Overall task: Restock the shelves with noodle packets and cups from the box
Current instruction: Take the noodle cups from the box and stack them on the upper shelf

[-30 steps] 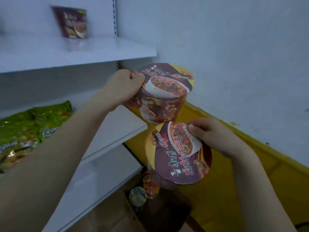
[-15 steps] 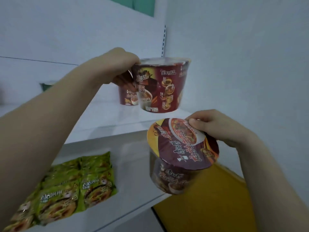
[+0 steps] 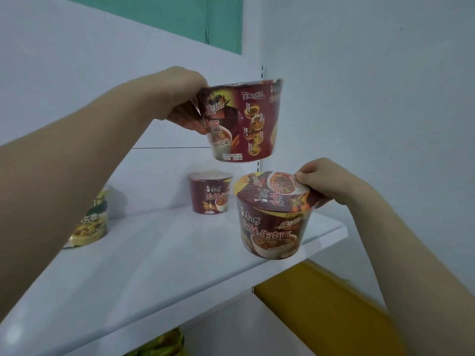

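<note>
Cups, three, red: left hand grips upper cup by rim; right hand pinches lid of near cup, marked 牛肉面; far cup stands on shelf, one packet at left

Shelved cup behind lower held cup

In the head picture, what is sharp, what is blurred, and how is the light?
Head view: the upper cup in the left hand and the lower cup in the right hand are sharp; the far cup on the shelf and the yellow packet look soft; light is even, with weak shadows; forearms look stretched by the wide lens.
</note>
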Motion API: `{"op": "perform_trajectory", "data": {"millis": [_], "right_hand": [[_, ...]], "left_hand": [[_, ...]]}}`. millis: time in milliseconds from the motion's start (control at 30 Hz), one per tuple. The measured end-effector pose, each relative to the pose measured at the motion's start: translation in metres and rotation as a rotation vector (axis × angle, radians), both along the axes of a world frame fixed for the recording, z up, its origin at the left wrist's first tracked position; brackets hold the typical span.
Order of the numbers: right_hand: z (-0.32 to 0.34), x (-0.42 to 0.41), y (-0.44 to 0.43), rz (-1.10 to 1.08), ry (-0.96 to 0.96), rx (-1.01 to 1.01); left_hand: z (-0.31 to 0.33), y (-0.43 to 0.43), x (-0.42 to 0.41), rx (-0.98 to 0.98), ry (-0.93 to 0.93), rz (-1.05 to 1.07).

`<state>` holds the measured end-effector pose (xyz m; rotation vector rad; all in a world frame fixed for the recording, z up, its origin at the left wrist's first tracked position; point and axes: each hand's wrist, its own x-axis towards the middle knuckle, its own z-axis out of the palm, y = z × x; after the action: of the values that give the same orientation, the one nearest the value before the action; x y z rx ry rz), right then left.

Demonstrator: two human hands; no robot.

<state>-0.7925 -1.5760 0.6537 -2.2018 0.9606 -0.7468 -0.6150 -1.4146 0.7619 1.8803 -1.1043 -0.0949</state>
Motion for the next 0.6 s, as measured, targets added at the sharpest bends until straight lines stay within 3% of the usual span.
{"op": "perform_trajectory", "data": {"millis": [600], "right_hand": [[-0.035, 0.135, -0.200, -0.085, -0.059, 0.176]], "left_hand": [[-0.016, -0.148, 0.082, 0.108, 0.019, 0.174]]}}
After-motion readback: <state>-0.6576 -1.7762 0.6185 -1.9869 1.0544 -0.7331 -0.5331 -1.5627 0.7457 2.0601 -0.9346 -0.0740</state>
